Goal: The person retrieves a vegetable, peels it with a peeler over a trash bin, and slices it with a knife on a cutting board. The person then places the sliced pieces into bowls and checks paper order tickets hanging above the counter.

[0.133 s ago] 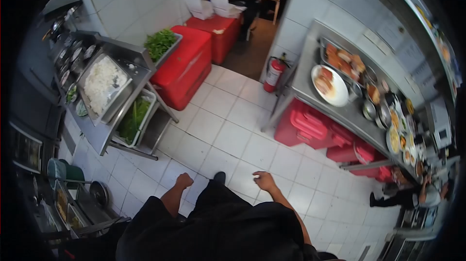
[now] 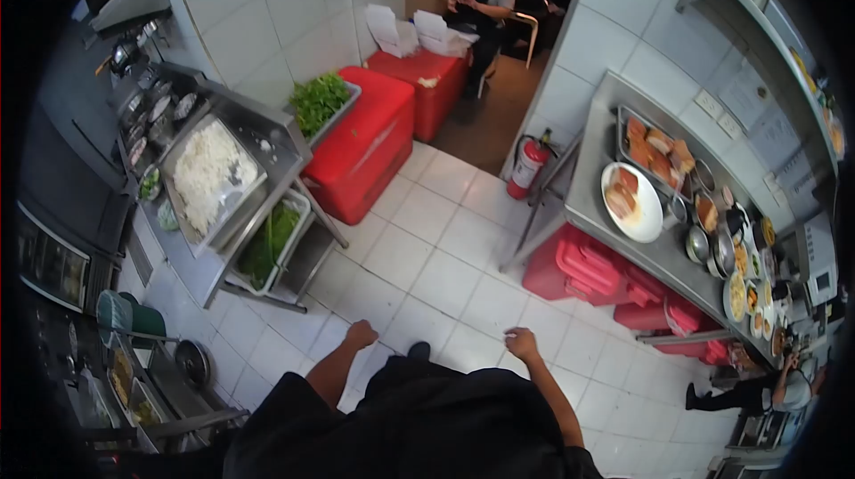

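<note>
On the lower shelf (image 2: 312, 283) of the left table (image 2: 183, 279): tray of greens (image 2: 270, 249), nearest the left hand (image 2: 361, 335).
Left fingers are curled into a fist, clear of the tray; fingers of the right hand (image 2: 522, 345) are loosely bent and parted, with no object visible in either. Both hands hang above the tiled floor (image 2: 419, 252). Red bins (image 2: 570, 270), nearest the right hand, stand under the right table (image 2: 590, 181), which carries a white plate (image 2: 634, 228) of pinkish food. Tray of white food (image 2: 209, 176) rests on the left table; red cooler (image 2: 370, 154) stands beyond. Seated person (image 2: 481, 3) is visible past the doorway.
</note>
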Action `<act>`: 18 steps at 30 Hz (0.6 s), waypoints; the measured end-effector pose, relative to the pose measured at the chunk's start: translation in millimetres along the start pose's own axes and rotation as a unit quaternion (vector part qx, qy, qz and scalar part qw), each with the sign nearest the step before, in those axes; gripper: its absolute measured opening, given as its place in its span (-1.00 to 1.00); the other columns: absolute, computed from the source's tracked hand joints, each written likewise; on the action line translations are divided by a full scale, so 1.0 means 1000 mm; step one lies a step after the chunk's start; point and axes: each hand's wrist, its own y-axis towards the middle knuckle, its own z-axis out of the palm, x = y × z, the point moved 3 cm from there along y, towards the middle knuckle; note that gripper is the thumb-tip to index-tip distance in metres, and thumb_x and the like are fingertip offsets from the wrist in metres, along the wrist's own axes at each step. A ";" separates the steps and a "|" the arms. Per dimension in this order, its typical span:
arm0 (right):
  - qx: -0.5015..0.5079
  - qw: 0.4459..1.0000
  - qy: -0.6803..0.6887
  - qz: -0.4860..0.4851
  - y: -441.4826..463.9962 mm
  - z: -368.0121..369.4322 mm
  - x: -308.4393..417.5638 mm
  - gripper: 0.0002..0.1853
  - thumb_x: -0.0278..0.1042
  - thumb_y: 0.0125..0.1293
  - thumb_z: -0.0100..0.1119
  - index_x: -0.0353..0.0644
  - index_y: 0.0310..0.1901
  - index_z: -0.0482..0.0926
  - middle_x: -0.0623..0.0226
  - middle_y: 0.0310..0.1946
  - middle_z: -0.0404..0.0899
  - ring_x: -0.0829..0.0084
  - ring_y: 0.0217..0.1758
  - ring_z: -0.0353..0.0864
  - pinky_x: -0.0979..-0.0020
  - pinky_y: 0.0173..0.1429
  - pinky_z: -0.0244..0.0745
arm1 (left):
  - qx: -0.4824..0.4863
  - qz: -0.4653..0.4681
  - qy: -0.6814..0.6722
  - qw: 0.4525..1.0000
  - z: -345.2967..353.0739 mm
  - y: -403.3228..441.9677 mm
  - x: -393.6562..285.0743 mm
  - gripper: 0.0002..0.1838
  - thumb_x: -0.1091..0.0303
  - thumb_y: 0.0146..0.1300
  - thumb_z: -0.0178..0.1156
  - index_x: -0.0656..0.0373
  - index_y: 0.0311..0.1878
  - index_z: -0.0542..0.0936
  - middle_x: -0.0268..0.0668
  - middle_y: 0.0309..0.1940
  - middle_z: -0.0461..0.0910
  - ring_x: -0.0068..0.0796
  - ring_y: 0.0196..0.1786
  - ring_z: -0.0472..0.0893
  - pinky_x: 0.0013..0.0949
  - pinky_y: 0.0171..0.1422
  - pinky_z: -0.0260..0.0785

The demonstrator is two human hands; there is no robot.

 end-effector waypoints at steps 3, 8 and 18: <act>0.029 0.980 -0.184 -0.072 0.009 -0.003 -0.055 -0.73 -0.26 -0.02 0.14 -0.18 -0.30 0.68 0.18 -0.51 0.65 0.32 -0.47 0.67 0.38 -0.22 0.58 | 0.007 0.039 -0.040 0.998 -0.030 0.014 -0.055 -0.58 0.15 0.02 0.15 0.38 -0.23 0.58 -0.01 -0.40 0.64 -0.09 -0.33 0.66 -0.12 -0.15 0.51; 0.102 0.994 -0.044 0.000 0.082 0.002 -0.069 -0.73 -0.30 0.01 0.15 -0.28 -0.31 0.67 0.22 -0.57 0.65 0.45 -0.56 0.64 0.43 -0.34 0.57 | -0.040 0.066 -0.251 0.965 -0.110 0.065 -0.132 -0.65 0.18 0.05 0.23 0.31 -0.26 0.56 -0.17 -0.53 0.59 -0.44 -0.60 0.59 -0.36 -0.49 0.47; 0.129 0.981 0.147 0.011 0.353 -0.034 0.018 -0.73 -0.30 0.03 0.14 -0.33 -0.30 0.64 0.15 -0.55 0.63 0.37 -0.56 0.64 0.42 -0.36 0.56 | -0.062 -0.012 -0.008 0.998 -0.198 0.166 -0.119 -0.61 0.09 0.07 0.11 0.24 -0.63 0.58 -0.18 -0.70 0.56 -0.26 -0.54 0.62 -0.21 -0.24 0.49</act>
